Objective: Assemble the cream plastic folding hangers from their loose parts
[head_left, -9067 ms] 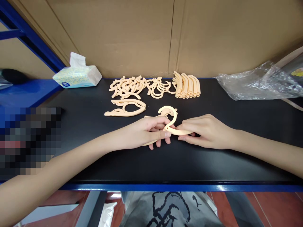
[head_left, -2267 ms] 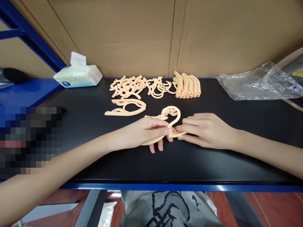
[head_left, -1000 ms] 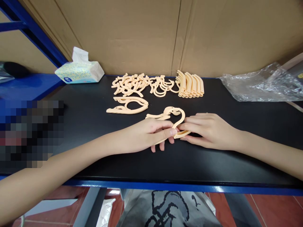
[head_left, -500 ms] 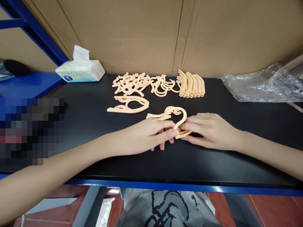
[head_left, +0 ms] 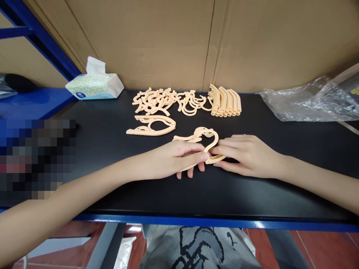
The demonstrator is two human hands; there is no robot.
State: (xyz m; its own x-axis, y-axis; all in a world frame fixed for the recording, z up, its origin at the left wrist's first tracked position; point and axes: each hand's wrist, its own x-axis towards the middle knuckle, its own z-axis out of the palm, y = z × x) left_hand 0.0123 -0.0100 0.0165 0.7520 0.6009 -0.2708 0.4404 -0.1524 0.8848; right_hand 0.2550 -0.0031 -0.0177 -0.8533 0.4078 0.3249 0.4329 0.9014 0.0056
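Observation:
Between my two hands is a cream plastic folding hanger (head_left: pixel 215 139), its hook curving upward. My left hand (head_left: pixel 182 158) pinches it near the hook's base with thumb and fingers, and one hanger arm shows under the palm. The fingers of my right hand (head_left: pixel 248 155) close around the other arm, hiding part of it. Just behind my hands lies another cream hanger piece (head_left: pixel 200 130), partly covered by my left hand. Farther left, a folded hanger (head_left: pixel 159 131) rests flat on the black tabletop (head_left: pixel 168 198).
Loose hooks and curved parts (head_left: pixel 157 100) are heaped at the back, beside a stack of hanger arms (head_left: pixel 226 101). A tissue pack (head_left: pixel 97 86) stands at the back left. Clear plastic wrapping (head_left: pixel 297 101) lies at the right. Cardboard (head_left: pixel 146 45) forms the rear wall.
A hanger arm now shows below my left thumb, where it was hidden before. Both hands keep nearly the same place and grip; the whole view has shifted slightly.

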